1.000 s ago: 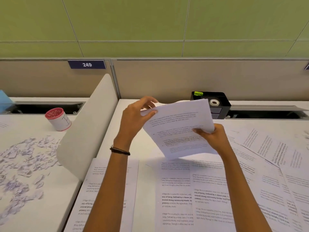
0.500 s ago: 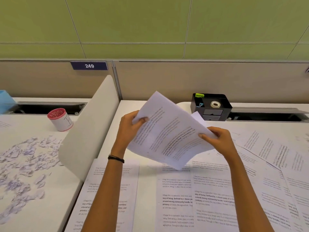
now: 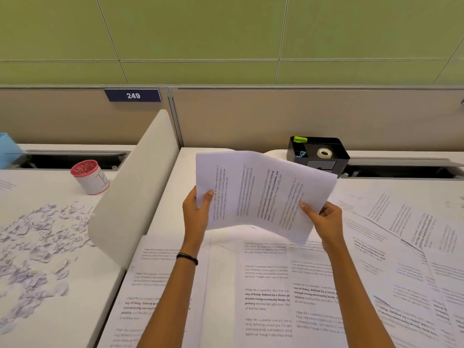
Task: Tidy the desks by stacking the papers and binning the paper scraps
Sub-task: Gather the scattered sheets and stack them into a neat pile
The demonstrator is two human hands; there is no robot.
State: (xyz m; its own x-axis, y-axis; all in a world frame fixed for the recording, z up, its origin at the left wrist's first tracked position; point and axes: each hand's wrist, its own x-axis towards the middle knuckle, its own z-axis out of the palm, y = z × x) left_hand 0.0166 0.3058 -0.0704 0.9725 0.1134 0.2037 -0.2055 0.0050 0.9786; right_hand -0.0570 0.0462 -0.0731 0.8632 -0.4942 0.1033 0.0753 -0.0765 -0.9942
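Observation:
I hold a thin sheaf of printed papers [image 3: 261,194] in the air above the right desk, its text lines running sideways. My left hand [image 3: 197,213] grips its left edge with the thumb on the front. My right hand [image 3: 324,222] pinches its lower right corner. Several more printed sheets [image 3: 266,292] lie spread flat on the right desk below and to the right [image 3: 406,234]. A wide scatter of torn paper scraps [image 3: 32,244] covers the left desk.
A white curved divider [image 3: 130,194] separates the two desks. A red-lidded white cup [image 3: 90,177] stands on the left desk. A black organiser [image 3: 319,153] with a tape roll sits at the back of the right desk. Beige partition panels stand behind.
The held sheaf has turned from tilted to landscape, its text now running sideways. My left hand dropped from the top corner to the left edge, and my right hand shifted to the lower right corner.

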